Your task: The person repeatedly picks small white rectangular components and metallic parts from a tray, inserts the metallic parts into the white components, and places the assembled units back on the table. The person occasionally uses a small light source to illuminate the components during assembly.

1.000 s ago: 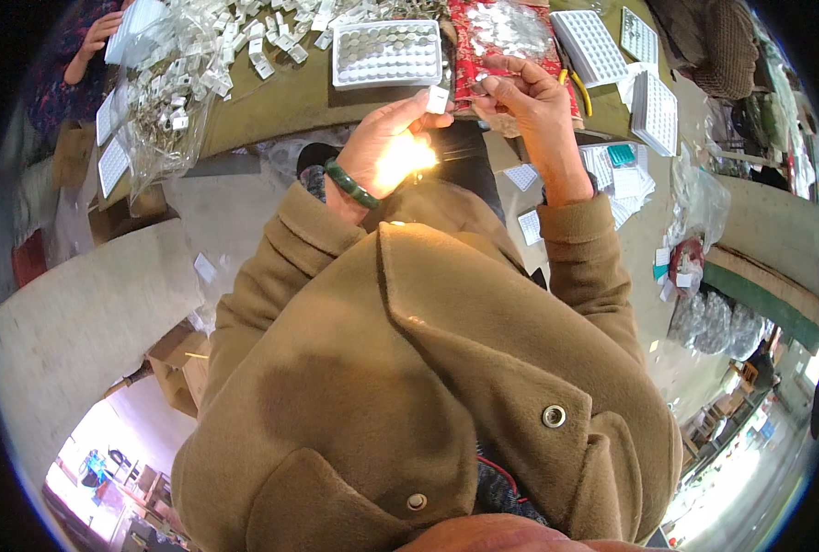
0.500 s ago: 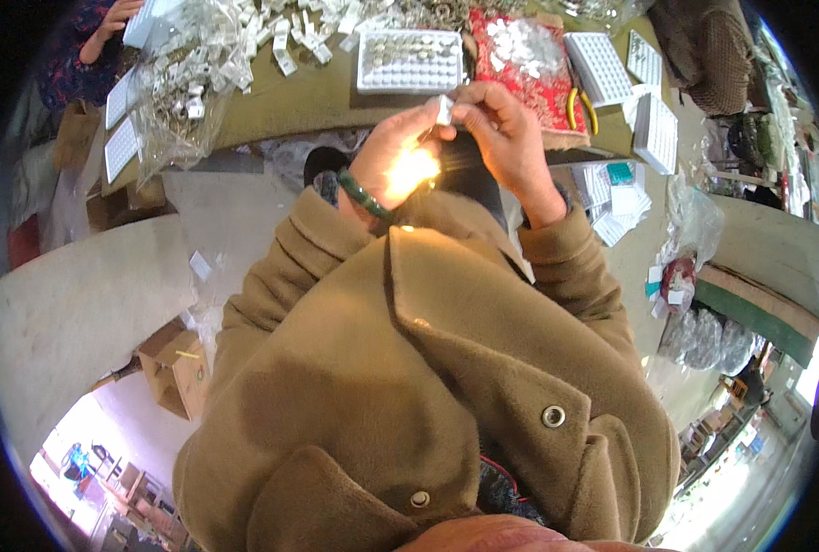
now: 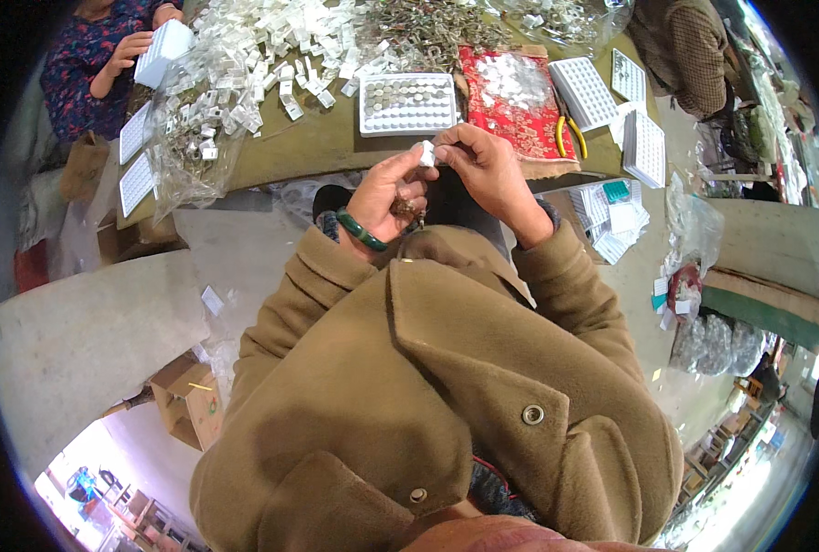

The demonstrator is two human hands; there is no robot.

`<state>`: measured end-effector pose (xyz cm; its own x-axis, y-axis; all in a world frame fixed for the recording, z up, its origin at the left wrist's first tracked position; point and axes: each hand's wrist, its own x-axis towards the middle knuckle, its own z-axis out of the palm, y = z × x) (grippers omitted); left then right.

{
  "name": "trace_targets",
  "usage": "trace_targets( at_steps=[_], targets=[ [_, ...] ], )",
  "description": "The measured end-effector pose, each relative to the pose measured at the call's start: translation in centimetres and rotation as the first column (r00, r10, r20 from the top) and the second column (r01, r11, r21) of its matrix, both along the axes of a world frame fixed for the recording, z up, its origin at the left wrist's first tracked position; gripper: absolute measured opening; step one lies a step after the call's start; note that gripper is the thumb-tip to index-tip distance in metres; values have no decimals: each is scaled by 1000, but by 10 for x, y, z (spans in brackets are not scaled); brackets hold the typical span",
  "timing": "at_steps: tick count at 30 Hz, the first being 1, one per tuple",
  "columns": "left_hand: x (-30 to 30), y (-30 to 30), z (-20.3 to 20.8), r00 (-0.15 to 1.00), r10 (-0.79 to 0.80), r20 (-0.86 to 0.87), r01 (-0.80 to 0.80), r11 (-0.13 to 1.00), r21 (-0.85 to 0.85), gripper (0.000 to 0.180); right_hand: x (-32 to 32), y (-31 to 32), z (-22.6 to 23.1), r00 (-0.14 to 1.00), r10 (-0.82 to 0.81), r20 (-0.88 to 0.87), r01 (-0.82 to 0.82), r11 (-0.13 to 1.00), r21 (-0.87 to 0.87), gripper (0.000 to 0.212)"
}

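Note:
A small white block-like piece (image 3: 428, 155) is pinched between the thumb and fingers of my left hand (image 3: 377, 198). Several small brownish metal parts (image 3: 406, 210) sit in the curled fingers of that same hand, too small to make out clearly. My right hand (image 3: 494, 173) is closed in a pinch beside the white piece; whatever its fingertips grip is hidden. Just beyond both hands lies a white tray (image 3: 364, 124) with rows of hollows, its far rows carrying round silvery pieces. A green bangle (image 3: 360, 229) circles my left wrist.
Loose white pieces (image 3: 285, 92) and metal parts (image 3: 428, 32) heap across the far table. Yellow-handled pliers (image 3: 570, 136) rest by a red patterned cloth (image 3: 540, 110) bearing white bits. White trays (image 3: 585, 90) stand at right. Another person's hand (image 3: 131, 51) touches a tray at far left.
The bright glare over my left hand is gone, showing the metal parts in it. Both hands appear lower in the picture, as does the table. More of the other person has come into view.

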<state>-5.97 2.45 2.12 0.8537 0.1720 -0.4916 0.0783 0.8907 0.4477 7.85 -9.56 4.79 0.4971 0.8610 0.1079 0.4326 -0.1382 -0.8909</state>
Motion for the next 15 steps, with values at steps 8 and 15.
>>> trace_targets(
  at_steps=[8,15],
  targets=[
    [8,-3,-4,999,-52,-8,50,899,435,16,24,9,1,946,217,239,-204,976,-78,9],
    [15,3,-6,998,-62,-25,67,935,347,19,57,27,5,908,418,16,-411,899,-150,17]
  ],
)
